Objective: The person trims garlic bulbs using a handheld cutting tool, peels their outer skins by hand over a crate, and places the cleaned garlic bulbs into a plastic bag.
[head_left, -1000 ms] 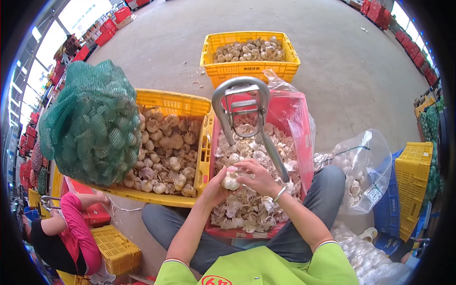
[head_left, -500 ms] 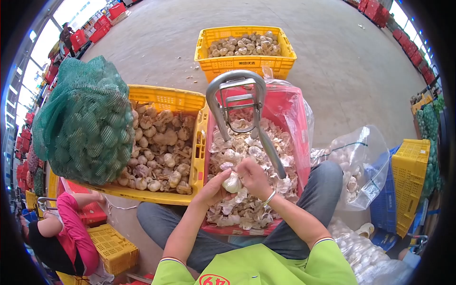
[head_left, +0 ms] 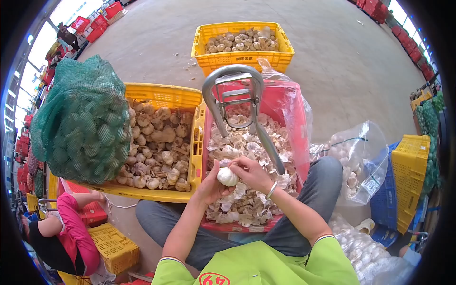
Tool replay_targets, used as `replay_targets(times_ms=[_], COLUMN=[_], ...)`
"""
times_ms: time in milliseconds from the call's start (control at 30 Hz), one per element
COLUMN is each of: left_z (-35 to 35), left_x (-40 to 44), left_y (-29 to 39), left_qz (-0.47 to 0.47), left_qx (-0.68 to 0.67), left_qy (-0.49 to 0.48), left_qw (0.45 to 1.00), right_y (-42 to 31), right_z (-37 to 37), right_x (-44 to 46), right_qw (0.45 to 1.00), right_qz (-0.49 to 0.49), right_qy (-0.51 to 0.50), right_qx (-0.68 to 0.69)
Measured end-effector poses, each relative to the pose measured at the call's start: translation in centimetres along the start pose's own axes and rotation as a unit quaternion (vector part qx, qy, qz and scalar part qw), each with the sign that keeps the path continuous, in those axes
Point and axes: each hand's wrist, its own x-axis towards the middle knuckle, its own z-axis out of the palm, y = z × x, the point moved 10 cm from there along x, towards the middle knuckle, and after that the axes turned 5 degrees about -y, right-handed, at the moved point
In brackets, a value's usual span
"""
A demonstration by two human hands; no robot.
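Observation:
A white garlic bulb (head_left: 227,177) rests in my left hand (head_left: 209,186), whose fingers curl round it. My right hand (head_left: 252,174) touches the bulb's upper right side with pinched fingers. Both hands are above a red crate (head_left: 300,135) filled with loose garlic skins (head_left: 244,204). Over that crate stands a metal clamp-like tool (head_left: 259,102) with a long handle, beyond my right hand. To the left, a yellow crate (head_left: 197,152) holds unpeeled garlic bulbs (head_left: 164,135), and a green mesh sack of garlic (head_left: 85,128) lies on its left part.
Another yellow crate of garlic (head_left: 242,58) stands ahead on the floor. At right are a clear bag of bulbs (head_left: 351,161), a blue crate (head_left: 382,197) and an upright yellow crate (head_left: 411,180). A person in pink sleeves (head_left: 78,228) sits at lower left, near a yellow crate (head_left: 114,247).
The bulb looks whiter and smoother, with less loose skin. My right hand has moved from above the bulb to its side, fingers against it. The view has shifted slightly.

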Motion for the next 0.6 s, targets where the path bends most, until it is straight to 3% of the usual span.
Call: replay_targets(times_ms=[133,233,533,600], left_z=[0.8,1.5,2.0,1.3], left_x=[0.3,-0.5,-0.7,-0.7], left_y=[0.3,2.9,3.3,3.3], left_qz=[0.033,0.134,0.179,0.186], left_qx=[0.067,0.273,0.309,0.285], left_qy=[-0.028,0.030,0.050,0.055], left_qw=[0.997,0.952,0.933,0.939], right_y=[5.6,6.5,7.1,7.5], right_z=[0.5,1.7,2.0,1.3], right_x=[0.3,-0.1,-0.2,0.2], right_qw=[0.965,0.894,0.899,0.945], right_qz=[0.148,0.166,0.170,0.150], right_qy=[0.006,0.024,0.001,0.014], right_qx=[0.215,0.416,0.403,0.289])
